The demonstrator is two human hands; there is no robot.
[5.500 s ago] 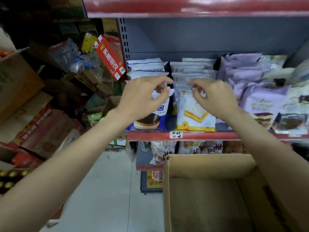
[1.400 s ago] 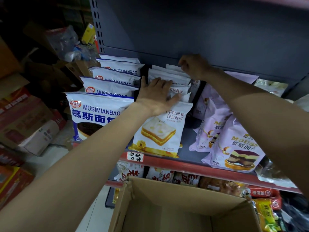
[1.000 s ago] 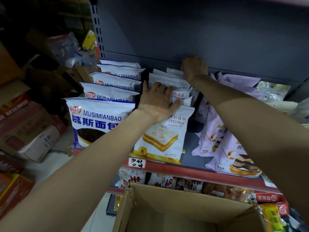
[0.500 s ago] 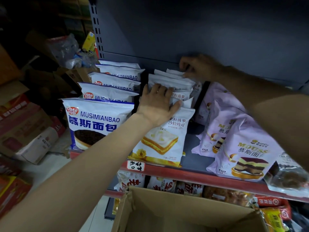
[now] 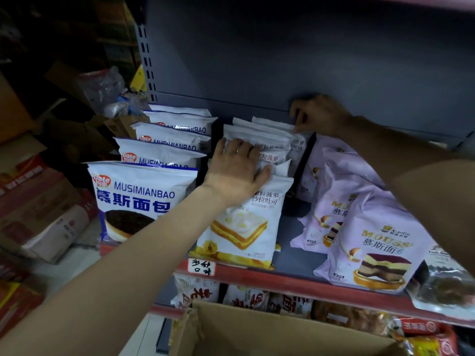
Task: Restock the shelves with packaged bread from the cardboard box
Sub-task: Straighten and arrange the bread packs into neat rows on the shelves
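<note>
A row of white pineapple toast bread packs (image 5: 244,227) stands one behind another on the red-edged shelf (image 5: 288,280). My left hand (image 5: 237,170) lies flat with straight fingers on the tops of the front packs. At the back of the same row, my right hand (image 5: 317,115) pinches the top edge of the rearmost white pack (image 5: 272,123) against the grey back panel. The open cardboard box (image 5: 270,332) sits below the shelf at the bottom of the view; its inside is out of sight.
Blue-and-white mousse bread packs (image 5: 138,199) fill the row on the left, lilac mousse packs (image 5: 372,242) the row on the right. Snack packs (image 5: 244,296) line the lower shelf. Cartons (image 5: 38,209) and clutter are stacked on the floor to the left.
My right hand's fingers have come down onto the top edge of the rearmost white pack. My left hand stays pressed on the front packs.
</note>
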